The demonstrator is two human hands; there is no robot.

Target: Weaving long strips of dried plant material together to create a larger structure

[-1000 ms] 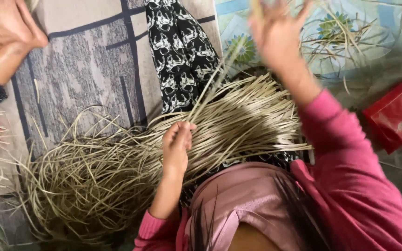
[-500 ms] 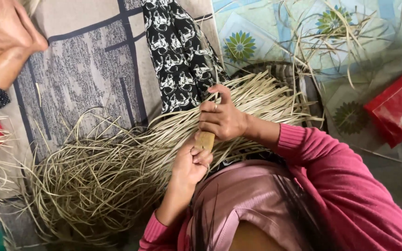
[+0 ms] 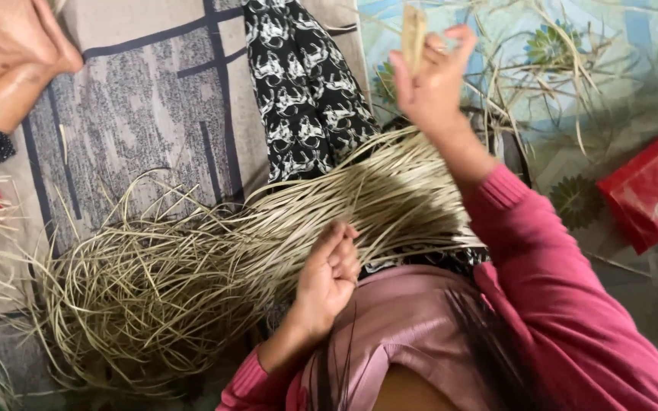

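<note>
A big bundle of pale dried straw strips [image 3: 268,228] lies across my lap and spreads in loops over the mat to the left. My left hand [image 3: 330,275] rests on the bundle near my body, fingers curled around some strips. My right hand [image 3: 432,76] is raised above the far end of the bundle and grips a small flat tan wooden tool [image 3: 413,30] that points upward. My leg in black and white patterned cloth [image 3: 298,84] runs under the bundle.
Another person's bare foot and leg [image 3: 9,53] are at the top left on the grey patterned mat [image 3: 138,114]. A red packet [image 3: 653,186] lies at the right. Loose straw [image 3: 542,68] litters the flowered sheet at the top right.
My right hand has lifted from the bundle up and away with the wooden tool. My left hand stays on the strips near my body.
</note>
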